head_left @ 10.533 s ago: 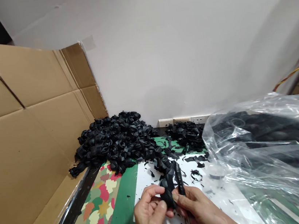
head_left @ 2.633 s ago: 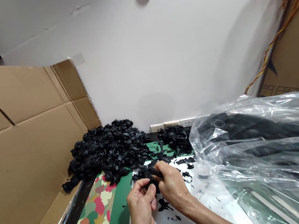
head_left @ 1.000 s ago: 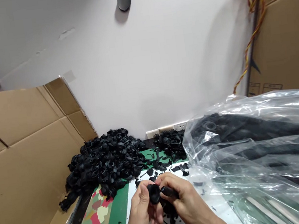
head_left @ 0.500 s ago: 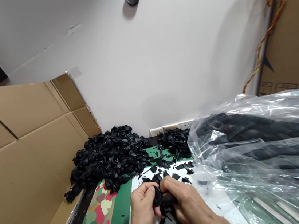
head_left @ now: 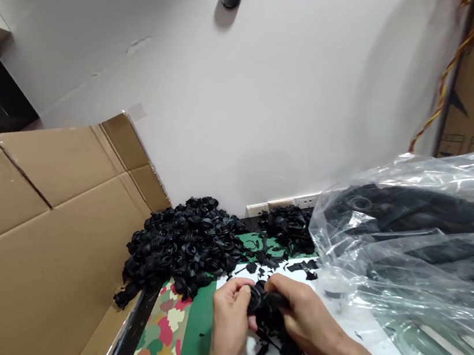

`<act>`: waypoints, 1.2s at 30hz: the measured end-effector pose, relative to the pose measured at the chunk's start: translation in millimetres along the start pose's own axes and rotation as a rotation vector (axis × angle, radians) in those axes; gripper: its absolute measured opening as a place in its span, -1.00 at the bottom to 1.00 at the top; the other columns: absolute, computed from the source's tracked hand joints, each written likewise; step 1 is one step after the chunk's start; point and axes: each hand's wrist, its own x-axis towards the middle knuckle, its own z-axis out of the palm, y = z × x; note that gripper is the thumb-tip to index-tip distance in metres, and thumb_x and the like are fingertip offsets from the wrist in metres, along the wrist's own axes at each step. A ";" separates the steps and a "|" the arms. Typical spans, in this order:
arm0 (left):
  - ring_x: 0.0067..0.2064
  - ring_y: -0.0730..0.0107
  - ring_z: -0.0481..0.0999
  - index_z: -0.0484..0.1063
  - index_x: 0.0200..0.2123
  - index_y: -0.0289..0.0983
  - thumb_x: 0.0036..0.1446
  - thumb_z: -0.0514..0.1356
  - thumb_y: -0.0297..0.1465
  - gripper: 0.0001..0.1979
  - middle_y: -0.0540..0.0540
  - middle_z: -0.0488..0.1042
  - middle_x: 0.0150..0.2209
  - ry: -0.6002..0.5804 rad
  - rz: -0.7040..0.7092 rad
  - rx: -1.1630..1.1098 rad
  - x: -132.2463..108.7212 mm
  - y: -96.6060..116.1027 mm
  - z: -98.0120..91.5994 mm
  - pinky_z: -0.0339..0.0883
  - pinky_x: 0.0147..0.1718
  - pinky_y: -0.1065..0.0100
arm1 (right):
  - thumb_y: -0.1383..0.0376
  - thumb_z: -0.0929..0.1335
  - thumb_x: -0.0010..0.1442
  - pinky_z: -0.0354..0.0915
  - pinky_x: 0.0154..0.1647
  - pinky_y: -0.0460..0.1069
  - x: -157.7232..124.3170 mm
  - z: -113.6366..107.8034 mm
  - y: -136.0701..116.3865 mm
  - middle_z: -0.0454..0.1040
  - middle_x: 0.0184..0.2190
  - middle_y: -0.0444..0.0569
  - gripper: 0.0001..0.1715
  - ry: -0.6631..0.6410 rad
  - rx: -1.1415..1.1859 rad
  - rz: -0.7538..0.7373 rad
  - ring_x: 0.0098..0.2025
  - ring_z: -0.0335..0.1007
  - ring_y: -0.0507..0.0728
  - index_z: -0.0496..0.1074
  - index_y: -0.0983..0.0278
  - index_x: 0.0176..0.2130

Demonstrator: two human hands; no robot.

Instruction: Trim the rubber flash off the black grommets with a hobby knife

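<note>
Low in the head view, my left hand pinches the near side of a black ring-shaped rubber part between thumb and fingers. From the other side my right hand is closed around the dark end of the same black material; whether that is one piece or two I cannot tell. Beneath both hands, black scraps lie on a white sheet. A large heap of ribbed black rubber parts rises beyond my left hand. Farther back, a smaller pile of black scraps sits by the wall.
A tall cardboard panel borders the left side. On the right lies a clear plastic bag with dark contents. Wall sockets sit behind the small pile. A green and camouflage-patterned surface shows at left. Yellow-red twisted wire hangs at right.
The view has shifted, so the surroundings appear farther right. Both hands stay close together on the black rubber part, with the right hand slightly turned and the ring more exposed.
</note>
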 end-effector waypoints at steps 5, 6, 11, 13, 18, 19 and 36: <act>-0.82 0.62 0.21 0.49 -0.40 -0.34 -0.09 0.25 -0.22 -0.72 -0.05 0.44 -0.67 -0.248 -0.148 -0.149 -2.5 3.6 -5.9 -0.18 -0.83 0.56 | 0.29 0.21 -0.06 0.07 -0.46 -0.04 10.9 -12.5 4.8 0.22 -0.63 -0.16 -0.88 -0.063 0.192 0.109 -0.51 0.14 0.09 0.19 0.23 -0.59; -0.80 0.62 0.24 0.49 -0.39 -0.34 -0.08 0.25 -0.18 -0.69 -0.06 0.46 -0.65 -0.277 -0.156 -0.183 -3.5 2.9 -7.3 -0.15 -0.82 0.57 | 0.29 0.21 -0.08 0.06 -0.46 -0.05 12.4 -13.4 5.9 0.20 -0.63 -0.17 -0.89 -0.072 0.220 0.119 -0.51 0.12 0.08 0.20 0.24 -0.59; -0.69 0.63 0.32 0.47 -0.28 -0.32 -0.19 0.40 -0.24 -0.61 -0.05 0.47 -0.53 -0.383 -0.144 -0.311 -8.0 -4.5 -12.9 0.00 -0.76 0.59 | 0.29 0.23 -0.13 0.03 -0.50 -0.06 13.4 -13.2 6.2 0.14 -0.64 -0.20 -0.90 -0.092 0.334 0.171 -0.53 0.07 0.04 0.21 0.25 -0.61; -0.68 0.65 0.30 0.47 -0.28 -0.30 -0.28 0.45 -0.35 -0.59 0.00 0.45 -0.53 -0.363 -0.100 -0.286 -8.7 -7.5 -13.0 0.06 -0.74 0.60 | 0.28 0.24 -0.13 0.02 -0.52 -0.07 12.0 -12.7 4.8 0.14 -0.64 -0.20 -0.89 -0.106 0.374 0.188 -0.54 0.05 0.03 0.22 0.26 -0.61; -0.75 0.66 0.25 0.46 -0.37 -0.31 -0.27 0.43 -0.26 -0.62 0.07 0.38 -0.63 -0.293 -0.046 -0.248 -8.5 -10.2 -10.1 -0.03 -0.78 0.60 | 0.23 0.28 -0.10 0.00 -0.57 -0.10 8.2 -13.6 3.0 0.11 -0.65 -0.21 -0.81 -0.151 0.432 0.202 -0.55 0.02 0.01 0.21 0.26 -0.62; -0.76 0.65 0.26 0.46 -0.37 -0.31 -0.27 0.43 -0.23 -0.61 0.07 0.38 -0.64 -0.289 -0.039 -0.238 -8.5 -9.9 -9.8 -0.06 -0.78 0.60 | 0.19 0.28 -0.07 -0.01 -0.57 -0.10 7.3 -13.8 2.4 0.11 -0.65 -0.21 -0.76 -0.157 0.432 0.199 -0.55 0.01 0.01 0.21 0.26 -0.62; -0.55 0.42 0.26 0.44 -0.67 -0.25 -0.13 0.21 -0.57 -0.83 0.06 0.31 -0.67 -0.349 0.343 0.430 -3.6 8.6 -41.3 0.05 -0.55 0.44 | 0.42 0.28 -0.09 0.02 -0.55 -0.12 3.0 3.7 -11.5 0.19 -0.66 -0.23 -0.77 -0.183 0.088 0.130 -0.58 0.09 -0.01 0.15 0.24 -0.66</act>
